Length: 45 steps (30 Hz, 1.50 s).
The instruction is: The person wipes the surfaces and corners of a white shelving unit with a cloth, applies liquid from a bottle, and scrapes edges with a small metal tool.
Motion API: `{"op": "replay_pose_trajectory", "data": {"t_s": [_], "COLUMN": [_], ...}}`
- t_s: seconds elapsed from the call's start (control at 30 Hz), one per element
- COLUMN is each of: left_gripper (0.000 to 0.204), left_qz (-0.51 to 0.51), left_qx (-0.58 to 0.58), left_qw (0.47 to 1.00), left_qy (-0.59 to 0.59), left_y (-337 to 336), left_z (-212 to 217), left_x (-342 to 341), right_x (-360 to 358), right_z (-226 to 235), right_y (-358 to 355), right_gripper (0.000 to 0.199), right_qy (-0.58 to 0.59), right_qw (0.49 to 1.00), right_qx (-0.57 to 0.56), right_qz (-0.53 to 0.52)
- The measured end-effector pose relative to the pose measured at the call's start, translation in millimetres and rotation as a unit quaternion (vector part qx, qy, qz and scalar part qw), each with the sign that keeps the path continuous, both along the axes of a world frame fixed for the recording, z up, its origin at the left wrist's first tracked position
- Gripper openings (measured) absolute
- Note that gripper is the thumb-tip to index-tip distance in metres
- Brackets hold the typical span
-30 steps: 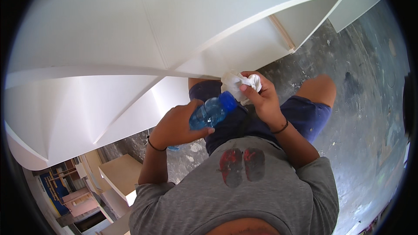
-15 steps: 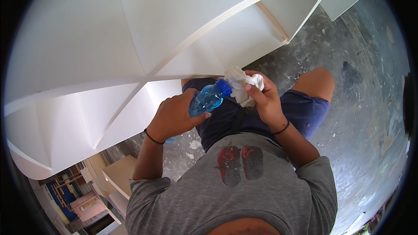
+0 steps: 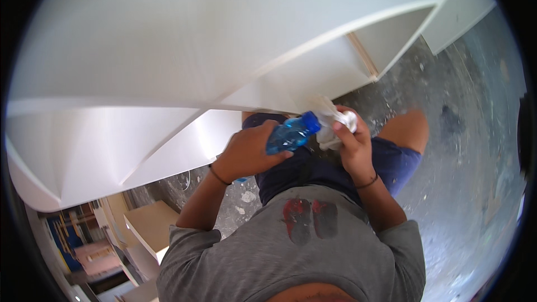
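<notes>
While a stained grey floor [image 3: 458, 190] spread beneath the left hand [image 3: 246, 155] and right hand [image 3: 356, 146], a white shelving unit [image 3: 168, 39] filled the space ahead, and a tan panel [image 3: 152, 221] showed left of both. The left hand gripped a blue bottle [image 3: 288, 136]; beside its cap [image 3: 310, 122], the right hand pinched a crumpled white cloth [image 3: 329, 131].

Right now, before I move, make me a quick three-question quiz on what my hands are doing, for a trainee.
1. Which of the two hands holds the bottle?
2. Pick one. The cap of the bottle points toward: A) the shirt, B) the cloth, C) the left wrist.
3. True or false: the right hand is empty.

Key:
1. The left hand.
2. B.
3. False; it holds the cloth.
</notes>
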<state>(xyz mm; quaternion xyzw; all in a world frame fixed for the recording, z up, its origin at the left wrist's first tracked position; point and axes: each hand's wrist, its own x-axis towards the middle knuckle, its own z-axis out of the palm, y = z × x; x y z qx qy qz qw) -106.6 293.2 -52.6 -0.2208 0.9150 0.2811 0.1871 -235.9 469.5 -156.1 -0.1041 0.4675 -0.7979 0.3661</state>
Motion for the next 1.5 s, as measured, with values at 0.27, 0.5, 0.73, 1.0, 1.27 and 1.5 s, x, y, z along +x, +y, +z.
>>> {"op": "replay_pose_trajectory", "data": {"t_s": [0.27, 0.5, 0.73, 1.0, 1.27, 1.5], "left_gripper": [0.064, 0.071, 0.065, 0.048, 0.042, 0.04], "left_qz": [0.058, 0.144, 0.218, 0.356, 0.346, 0.359], "left_qx": [0.086, 0.16, 0.154, -0.03, -0.144, -0.187], "left_qw": [0.965, 0.885, 0.72, 0.637, 0.603, 0.633], "left_qy": [0.241, 0.412, 0.64, 0.683, 0.704, 0.659], "left_y": [15, 14, -2, -85, -187, -212], "left_z": [-31, -15, 76, 133, 118, 106], "left_x": [6, 46, 93, 105, 66, 51], "right_x": [-6, -11, -13, -19, -17, -7], "right_z": [19, 14, 7, -9, -36, -33], "right_y": [8, 3, -8, -11, -26, -45], "right_gripper": [0.045, 0.043, 0.037, 0.04, 0.042, 0.047], "right_qy": [-0.059, -0.078, -0.111, -0.119, -0.201, -0.334], "right_qw": [0.992, 0.991, 0.986, 0.985, 0.968, 0.922], "right_qx": [-0.105, -0.108, -0.125, -0.125, -0.132, -0.17], "right_qz": [-0.028, -0.013, -0.025, 0.018, 0.069, 0.094]}}
